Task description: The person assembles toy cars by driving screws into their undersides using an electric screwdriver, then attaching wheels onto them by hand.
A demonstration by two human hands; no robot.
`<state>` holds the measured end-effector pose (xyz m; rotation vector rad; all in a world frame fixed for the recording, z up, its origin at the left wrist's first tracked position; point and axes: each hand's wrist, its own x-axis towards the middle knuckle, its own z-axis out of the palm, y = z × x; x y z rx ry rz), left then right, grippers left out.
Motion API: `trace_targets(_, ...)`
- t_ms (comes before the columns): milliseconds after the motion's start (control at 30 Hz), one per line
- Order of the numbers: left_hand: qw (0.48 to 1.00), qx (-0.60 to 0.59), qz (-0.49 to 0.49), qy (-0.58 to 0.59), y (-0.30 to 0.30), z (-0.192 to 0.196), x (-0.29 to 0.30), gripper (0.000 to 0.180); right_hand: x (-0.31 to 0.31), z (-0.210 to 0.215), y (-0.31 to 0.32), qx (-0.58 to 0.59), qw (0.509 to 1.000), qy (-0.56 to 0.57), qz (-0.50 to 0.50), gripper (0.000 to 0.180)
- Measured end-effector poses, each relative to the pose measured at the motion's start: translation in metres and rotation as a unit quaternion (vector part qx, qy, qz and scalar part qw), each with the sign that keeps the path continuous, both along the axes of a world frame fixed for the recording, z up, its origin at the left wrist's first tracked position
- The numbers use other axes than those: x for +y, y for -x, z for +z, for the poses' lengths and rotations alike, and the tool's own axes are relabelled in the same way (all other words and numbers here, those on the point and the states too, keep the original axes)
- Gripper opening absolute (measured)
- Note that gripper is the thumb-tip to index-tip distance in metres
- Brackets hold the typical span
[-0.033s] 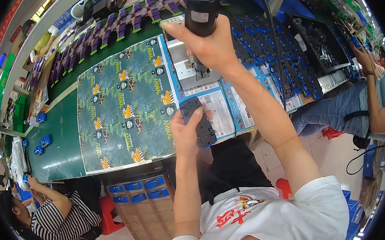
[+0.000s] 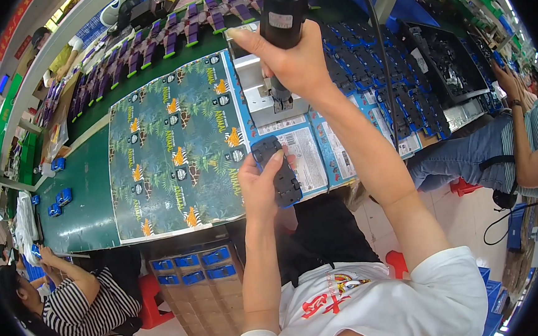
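My right hand [image 2: 302, 62] is wrapped round the black body of a corded electric screwdriver [image 2: 283, 20], thumb stretched out to the left. The tool points down over a silvery metal block fixture [image 2: 252, 85], and its lower end reaches into the block's recess; the tip cannot be made out. Closer to me, at the table's front edge, my left hand [image 2: 259, 186] grips a black toy car base [image 2: 288, 185] with a blue edge. It is held dark underside up, my thumb pressed across it.
A printed animal sheet [image 2: 174, 143] covers the table to the left. Many black-and-blue car bases [image 2: 411, 105] lie on the right beside a black bin [image 2: 449, 62]. Purple parts [image 2: 190, 27] line the back. The screwdriver's cable [image 2: 386, 66] hangs at right. Co-workers sit on both sides.
The screwdriver has turned and shifted very slightly in my right hand. My left hand and the toy car base stay in place.
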<state>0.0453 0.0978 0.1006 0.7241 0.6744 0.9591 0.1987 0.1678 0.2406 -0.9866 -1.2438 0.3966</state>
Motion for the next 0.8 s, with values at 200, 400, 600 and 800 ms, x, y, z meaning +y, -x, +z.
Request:
trace_targets(200, 1.0, 0.003, -0.001, -0.002, 0.001, 0.002, 0.001, 0.022, 0.005, 0.005, -0.007, 0.023, 0.998, 0.057, 0.011, 0.033)
trace_targets(400, 1.0, -0.011, 0.001, 0.003, 0.003, -0.003, 0.003, 0.019, -0.037, -0.004, -0.005, 0.169, 0.978, 0.093, 0.078, 0.024)
trace_targets(600, 1.0, 0.002, -0.008, -0.02, 0.001, -0.004, -0.001, 0.026, -0.076, 0.003, 0.01, 0.153, 0.98, -0.012, 0.124, 0.018)
trace_targets(800, 0.999, 0.029, -0.017, -0.019, 0.0, 0.005, -0.001, 0.03, -0.08, -0.013, 0.023, 0.159, 0.978, 0.003, 0.132, 0.02)
